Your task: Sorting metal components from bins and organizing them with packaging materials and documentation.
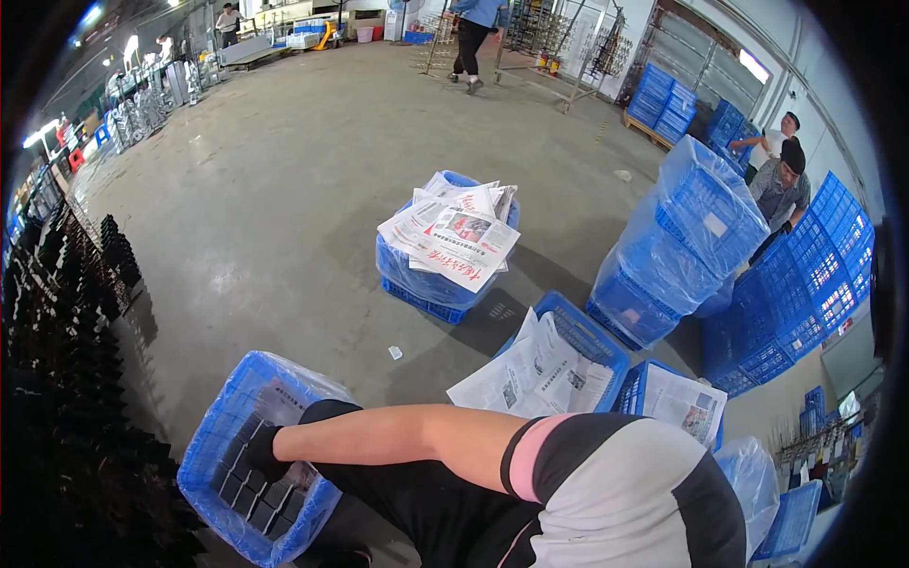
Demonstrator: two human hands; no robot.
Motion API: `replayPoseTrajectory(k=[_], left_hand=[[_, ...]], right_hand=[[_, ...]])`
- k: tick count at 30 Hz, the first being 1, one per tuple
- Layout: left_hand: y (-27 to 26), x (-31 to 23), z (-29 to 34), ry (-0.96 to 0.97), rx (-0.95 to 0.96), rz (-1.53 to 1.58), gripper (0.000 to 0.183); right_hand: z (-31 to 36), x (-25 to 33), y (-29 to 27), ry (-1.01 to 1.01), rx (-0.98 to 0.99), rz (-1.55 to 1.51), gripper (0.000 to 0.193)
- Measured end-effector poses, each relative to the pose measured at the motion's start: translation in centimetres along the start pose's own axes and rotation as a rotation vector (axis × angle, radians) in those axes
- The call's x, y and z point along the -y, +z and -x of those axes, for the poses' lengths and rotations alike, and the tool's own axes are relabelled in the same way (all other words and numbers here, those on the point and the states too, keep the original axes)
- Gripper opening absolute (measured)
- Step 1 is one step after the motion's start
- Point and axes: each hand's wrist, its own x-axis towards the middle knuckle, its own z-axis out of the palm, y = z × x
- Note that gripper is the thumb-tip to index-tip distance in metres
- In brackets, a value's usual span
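Observation:
My right arm reaches across to the left, and my right hand (264, 454), in a black glove, is down inside a blue plastic crate (213, 417). Clear plastic film lines this crate. Rows of dark rectangular pieces (248, 494) with lighter edges lie in it, and my hand is over or against them. Its fingers blend into the dark pieces, so whether they grip one cannot be made out. Some printed paper (284, 402) shows behind the film at the crate's inner side. My left hand is not visible.
Ahead stands a lined blue crate heaped with newspapers (454, 237). Another open crate holds newspaper sheets (544, 374), close to my arm. Film-wrapped crates (653, 256) are stacked at right, near two people. Dark stacked parts (66, 407) line the left. Another person (473, 38) walks far off.

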Motion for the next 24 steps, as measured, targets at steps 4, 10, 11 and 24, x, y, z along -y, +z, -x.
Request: replayPoseTrajectory(k=[4,10,11,24], left_hand=[[-1.0,1.9,0.4,-0.025,0.030,0.009,0.033],[-3.1,4.5,1.0,-0.059,0.058,0.008,0.033],[-3.5,5.0,1.1,-0.065,0.061,0.007,0.033],[-6.3,9.6,1.9,-0.129,0.125,0.008,0.031]], right_hand=[[-0.5,-0.5,0.5,-0.018,-0.007,0.012,0.038],[-0.7,-0.5,1.1,-0.021,-0.018,0.016,0.038],[-0.8,-0.4,1.1,-0.021,-0.021,0.018,0.038],[-1.6,-1.1,1.9,-0.019,-0.008,0.042,0.039]])
